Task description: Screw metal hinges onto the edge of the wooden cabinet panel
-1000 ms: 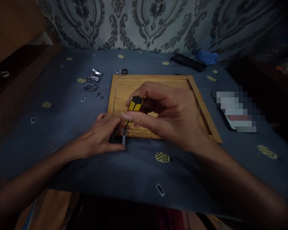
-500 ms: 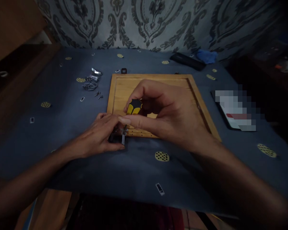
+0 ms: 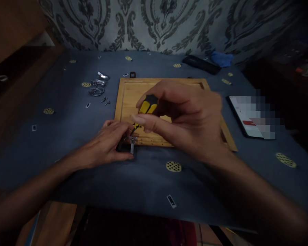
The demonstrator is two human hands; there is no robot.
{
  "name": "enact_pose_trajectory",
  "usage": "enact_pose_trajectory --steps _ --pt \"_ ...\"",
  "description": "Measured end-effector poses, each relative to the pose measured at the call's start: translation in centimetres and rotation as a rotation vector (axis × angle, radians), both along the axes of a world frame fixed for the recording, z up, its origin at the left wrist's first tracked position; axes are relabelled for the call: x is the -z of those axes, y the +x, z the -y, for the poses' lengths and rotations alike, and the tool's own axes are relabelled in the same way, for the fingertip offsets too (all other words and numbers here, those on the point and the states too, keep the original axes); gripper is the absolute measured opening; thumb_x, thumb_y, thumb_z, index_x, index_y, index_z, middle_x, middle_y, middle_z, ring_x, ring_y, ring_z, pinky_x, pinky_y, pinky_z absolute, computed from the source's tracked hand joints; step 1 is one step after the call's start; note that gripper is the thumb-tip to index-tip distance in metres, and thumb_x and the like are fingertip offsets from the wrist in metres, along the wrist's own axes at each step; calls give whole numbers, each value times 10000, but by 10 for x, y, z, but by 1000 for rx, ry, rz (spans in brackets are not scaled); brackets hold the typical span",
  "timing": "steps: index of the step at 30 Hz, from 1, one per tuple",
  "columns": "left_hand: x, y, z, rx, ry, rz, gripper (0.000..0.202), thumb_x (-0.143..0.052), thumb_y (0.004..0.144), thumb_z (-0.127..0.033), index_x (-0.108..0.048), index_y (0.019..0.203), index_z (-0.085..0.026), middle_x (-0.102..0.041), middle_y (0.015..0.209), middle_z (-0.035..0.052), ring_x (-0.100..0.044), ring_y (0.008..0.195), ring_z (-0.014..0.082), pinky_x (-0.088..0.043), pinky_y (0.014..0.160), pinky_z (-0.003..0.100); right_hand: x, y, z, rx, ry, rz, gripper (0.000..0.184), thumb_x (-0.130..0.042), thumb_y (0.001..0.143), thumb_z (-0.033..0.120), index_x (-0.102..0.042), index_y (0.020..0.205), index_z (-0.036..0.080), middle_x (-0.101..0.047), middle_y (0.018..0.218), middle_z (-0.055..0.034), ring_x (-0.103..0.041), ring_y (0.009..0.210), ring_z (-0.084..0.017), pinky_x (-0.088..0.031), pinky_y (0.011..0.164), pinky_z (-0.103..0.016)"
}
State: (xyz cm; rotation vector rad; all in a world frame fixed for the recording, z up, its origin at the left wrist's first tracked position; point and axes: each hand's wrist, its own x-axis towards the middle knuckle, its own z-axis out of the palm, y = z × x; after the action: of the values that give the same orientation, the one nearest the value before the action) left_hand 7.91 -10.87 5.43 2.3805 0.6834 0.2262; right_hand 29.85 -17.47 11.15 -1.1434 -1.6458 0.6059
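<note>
My right hand [image 3: 192,119] closes its thumb and fingers on the handle of a black and yellow screwdriver [image 3: 148,105]. The tool leans, its shaft running down towards a small silver metal fitting [image 3: 132,145] at the front left corner of a framed wooden panel [image 3: 154,142]. My left hand [image 3: 110,145] grips that fitting, thumb low in front and fingers over the panel's corner. Part of the fitting is hidden by the fingers, and I cannot make out a screw under the tip. Small dark holes run along the panel's front edge.
Left of the panel lie several shiny metal fittings [image 3: 100,83] and loose screws [image 3: 105,100]. A phone [image 3: 248,118] rests on the right. At the back are a black elongated case [image 3: 201,65], a blue cloth [image 3: 222,59] and a small black piece [image 3: 132,74] by the panel's edge.
My right hand has shifted slightly up and right with the screwdriver, whose handle leans more to the right. More of its lower part shows. My left hand stays in place.
</note>
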Motion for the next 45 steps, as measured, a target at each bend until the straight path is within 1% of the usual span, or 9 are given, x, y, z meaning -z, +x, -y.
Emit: enact_pose_trajectory --steps 3,10,17,23,29,31,36,42,45 --pt "-1 -1 0 11 -4 -9 418 -796 891 -417 -570 1190 -231 -702 1137 51 -650 1124 318 -450 1076 524 -1 0 1 70 49 -33 415 -906 865 569 -648 773 257 -660 790 4 -617 639 -165 -554 561 -320" --pt "0 -1 2 -1 -9 2 399 -771 908 -432 -574 1197 -240 -725 1196 63 -658 1154 327 -451 1104 546 2 -2 -4 -16 -4 12 542 -832 877 705 -580 718 252 -634 767 13 -576 649 -141 -498 556 -296" --pt "-2 0 1 2 -19 -1 383 -777 902 -450 -578 1153 -240 -716 1174 68 -656 1155 344 -451 1102 552 6 -1 -7 -66 -19 -15 500 -859 896 614 -574 715 245 -596 748 17 -543 630 -133 -454 550 -298" --pt "0 0 0 -2 -21 3 354 -782 893 -458 -568 1063 -233 -707 1099 49 -669 1075 325 -454 1079 543 7 0 -8 -134 -14 -49 425 -874 908 547 -624 757 238 -608 760 32 -552 640 -120 -471 564 -274" --pt "3 -1 2 19 37 27 368 -761 933 -413 -579 1193 -227 -717 1177 62 -667 1148 321 -451 1114 548 0 10 -10 -326 -76 5 189 -837 969 388 -720 924 246 -682 841 29 -580 642 -110 -475 536 -256" --pt "3 -1 1 18 47 24 401 -762 936 -429 -581 1239 -239 -720 1202 61 -667 1166 324 -455 1123 548 -1 13 -10 -367 -75 36 183 -801 992 369 -709 891 246 -663 811 31 -607 670 -125 -489 547 -265" --pt "6 -3 -1 39 30 38 387 -778 930 -477 -597 1196 -263 -723 1199 57 -677 1180 350 -455 1120 558 4 9 -10 -237 39 133 323 -824 963 338 -592 753 258 -634 752 34 -577 654 -132 -480 579 -294" --pt "6 -4 -1 48 31 53 390 -753 947 -454 -571 1221 -244 -717 1194 71 -671 1157 337 -463 1089 552 16 -5 -7 5 154 106 476 -805 966 562 -530 729 255 -576 700 27 -554 625 -142 -491 605 -308" --pt "4 -4 0 46 34 42 408 -757 943 -435 -566 1240 -231 -715 1256 87 -660 1200 340 -445 1120 563 14 -7 -2 100 203 93 474 -813 952 587 -542 738 262 -578 709 16 -564 629 -159 -506 584 -315"
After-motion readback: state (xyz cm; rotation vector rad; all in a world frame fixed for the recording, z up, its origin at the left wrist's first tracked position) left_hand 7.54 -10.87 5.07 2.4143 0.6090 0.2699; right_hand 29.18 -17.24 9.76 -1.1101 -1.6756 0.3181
